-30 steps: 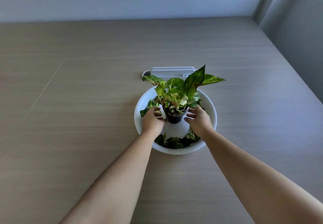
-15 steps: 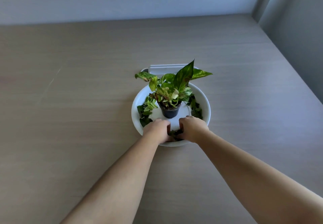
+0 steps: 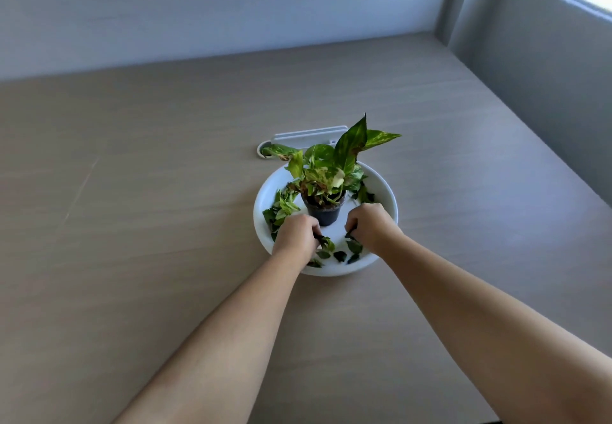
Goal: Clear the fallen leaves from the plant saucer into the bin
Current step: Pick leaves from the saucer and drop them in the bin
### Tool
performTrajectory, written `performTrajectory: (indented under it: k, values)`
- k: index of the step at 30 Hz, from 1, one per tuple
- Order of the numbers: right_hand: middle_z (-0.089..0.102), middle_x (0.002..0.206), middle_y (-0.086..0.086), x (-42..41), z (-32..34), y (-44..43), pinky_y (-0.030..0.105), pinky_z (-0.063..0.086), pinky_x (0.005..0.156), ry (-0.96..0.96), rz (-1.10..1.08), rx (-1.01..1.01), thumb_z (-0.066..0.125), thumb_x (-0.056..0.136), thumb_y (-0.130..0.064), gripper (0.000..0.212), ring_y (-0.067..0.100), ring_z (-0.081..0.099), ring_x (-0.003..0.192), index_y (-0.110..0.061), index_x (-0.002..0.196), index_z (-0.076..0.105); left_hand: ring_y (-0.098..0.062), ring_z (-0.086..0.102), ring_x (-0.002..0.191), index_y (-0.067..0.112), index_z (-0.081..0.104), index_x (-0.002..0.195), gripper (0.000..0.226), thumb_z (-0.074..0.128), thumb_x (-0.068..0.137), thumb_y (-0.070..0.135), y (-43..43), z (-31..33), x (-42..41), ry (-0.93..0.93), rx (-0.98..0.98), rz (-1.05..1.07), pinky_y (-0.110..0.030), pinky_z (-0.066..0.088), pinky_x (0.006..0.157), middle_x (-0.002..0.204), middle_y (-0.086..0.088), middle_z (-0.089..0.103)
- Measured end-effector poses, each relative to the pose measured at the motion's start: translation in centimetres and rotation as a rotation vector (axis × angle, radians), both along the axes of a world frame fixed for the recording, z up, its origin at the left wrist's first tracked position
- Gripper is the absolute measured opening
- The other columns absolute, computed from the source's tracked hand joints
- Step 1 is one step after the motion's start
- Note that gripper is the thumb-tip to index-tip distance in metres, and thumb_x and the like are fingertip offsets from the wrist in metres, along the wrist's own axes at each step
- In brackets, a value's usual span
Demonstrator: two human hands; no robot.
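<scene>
Both of your hands are down inside the white saucer [image 3: 387, 192], on its near half. Your left hand [image 3: 295, 232] is curled nearly closed, its grip pinching a small clump of fallen leaves [image 3: 326, 244] at the fingertips. Your right hand [image 3: 369, 225] is curled the same way, with a dark leaf edge showing under its fingers, though you cannot tell how much that grip has hold of. Between the two grips, just beyond them, stands the black pot [image 3: 324, 212] with its plant [image 3: 331, 172]. Loose leaves lie just nearer than both grips, more are heaped left of your left grip, and a few lie beyond your right one. The saucer rests on the tabletop [image 3: 132, 225], and a low white container [image 3: 304, 134] sits behind it.
</scene>
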State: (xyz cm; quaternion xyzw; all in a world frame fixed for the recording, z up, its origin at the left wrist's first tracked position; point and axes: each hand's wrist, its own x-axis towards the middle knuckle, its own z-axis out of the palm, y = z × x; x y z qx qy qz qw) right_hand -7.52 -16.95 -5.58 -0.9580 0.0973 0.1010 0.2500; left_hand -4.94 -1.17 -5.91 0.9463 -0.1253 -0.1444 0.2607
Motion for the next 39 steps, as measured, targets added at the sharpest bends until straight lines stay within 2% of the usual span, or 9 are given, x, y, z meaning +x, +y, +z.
performTrajectory:
  k: [4, 9, 12, 18, 23, 25, 28, 31, 39]
  values:
    - [0.072, 0.095, 0.006, -1.2, 1.1, 0.4, 0.028, 0.054, 0.075, -0.065, -0.149, 0.048, 0.059, 0.081, 0.002, 0.021, 0.025, 0.065, 0.087, -0.010, 0.084, 0.075, -0.027, 0.066, 0.086, 0.007, 0.073, 0.080, 0.013, 0.063, 0.080, -0.002, 0.2, 0.8, -0.2, -0.012, -0.037, -0.066, -0.031, 0.054, 0.075, 0.094, -0.011, 0.071]
    - [0.060, 0.078, 0.004, -3.3, 3.1, -1.1, 0.032, 0.055, 0.063, -0.144, -0.374, 0.156, 0.061, 0.077, 0.004, 0.020, 0.022, 0.055, 0.063, -0.011, 0.076, 0.075, -0.026, 0.067, 0.087, 0.009, 0.074, 0.083, 0.017, 0.061, 0.081, -0.002, -1.9, 2.0, -1.2, 0.025, -0.075, -0.101, -0.034, 0.058, 0.076, 0.091, -0.010, 0.073]
    - [0.063, 0.073, 0.006, -5.5, 5.0, -3.9, 0.033, 0.056, 0.057, -0.182, -0.500, 0.199, 0.062, 0.074, 0.005, 0.025, 0.031, 0.065, 0.063, -0.016, 0.064, 0.071, -0.027, 0.066, 0.093, 0.008, 0.075, 0.086, 0.024, 0.055, 0.081, -0.004, -5.3, 3.1, -3.0, 0.047, -0.113, -0.156, -0.034, 0.057, 0.081, 0.095, -0.012, 0.074]
    - [0.067, 0.076, 0.008, -15.3, 7.6, -13.4, 0.021, 0.046, 0.048, -0.263, -0.777, 0.188, 0.063, 0.075, 0.003, 0.017, 0.026, 0.065, 0.065, -0.011, 0.074, 0.073, -0.028, 0.067, 0.073, 0.009, 0.076, 0.079, 0.022, 0.059, 0.075, -0.005, -17.0, 5.8, -8.3, 0.058, -0.162, -0.395, -0.027, 0.051, 0.064, 0.086, -0.014, 0.074]
    - [0.067, 0.069, 0.009, -28.4, 8.4, -22.5, 0.020, 0.050, 0.056, -0.318, -1.034, 0.189, 0.063, 0.074, 0.004, 0.016, 0.022, 0.064, 0.063, -0.008, 0.074, 0.074, -0.026, 0.057, 0.062, 0.004, 0.074, 0.077, 0.013, 0.064, 0.076, -0.004, -29.0, 7.1, -17.9, 0.090, -0.193, -0.628, -0.028, 0.046, 0.058, 0.073, -0.016, 0.065]
    - [0.067, 0.067, 0.009, -34.1, 8.3, -25.8, 0.017, 0.047, 0.053, -0.318, -1.122, 0.164, 0.063, 0.073, 0.004, 0.017, 0.019, 0.062, 0.061, -0.009, 0.074, 0.074, -0.026, 0.057, 0.064, 0.001, 0.073, 0.078, 0.010, 0.066, 0.075, -0.005, -33.7, 7.1, -22.9, 0.095, -0.204, -0.724, -0.031, 0.049, 0.060, 0.075, -0.018, 0.064]
    - [0.069, 0.071, 0.010, -43.5, 7.4, -30.8, 0.020, 0.047, 0.060, -0.312, -1.266, 0.112, 0.065, 0.073, 0.004, 0.016, 0.017, 0.060, 0.063, -0.008, 0.075, 0.075, -0.029, 0.066, 0.071, 0.003, 0.075, 0.079, 0.013, 0.067, 0.072, -0.003, -40.8, 6.5, -31.9, 0.096, -0.214, -0.864, -0.028, 0.050, 0.063, 0.081, -0.017, 0.070]
    - [0.071, 0.074, 0.010, -51.3, 5.9, -34.1, 0.015, 0.046, 0.055, -0.271, -1.380, 0.106, 0.065, 0.074, 0.004, 0.016, 0.015, 0.058, 0.061, -0.009, 0.075, 0.074, -0.030, 0.069, 0.082, 0.009, 0.076, 0.081, 0.013, 0.068, 0.073, 0.002, -45.8, 5.3, -39.5, 0.118, -0.173, -0.984, -0.029, 0.053, 0.070, 0.086, -0.013, 0.075]
    - [0.075, 0.086, 0.011, -64.4, -2.4, -37.2, 0.023, 0.048, 0.073, -0.126, -1.622, 0.169, 0.068, 0.075, -0.002, 0.011, 0.024, 0.068, 0.082, -0.011, 0.076, 0.075, -0.029, 0.067, 0.092, 0.007, 0.075, 0.086, 0.017, 0.063, 0.076, -0.001, -52.9, -2.4, -50.9, 0.235, 0.047, -1.179, -0.030, 0.054, 0.079, 0.098, -0.012, 0.072]
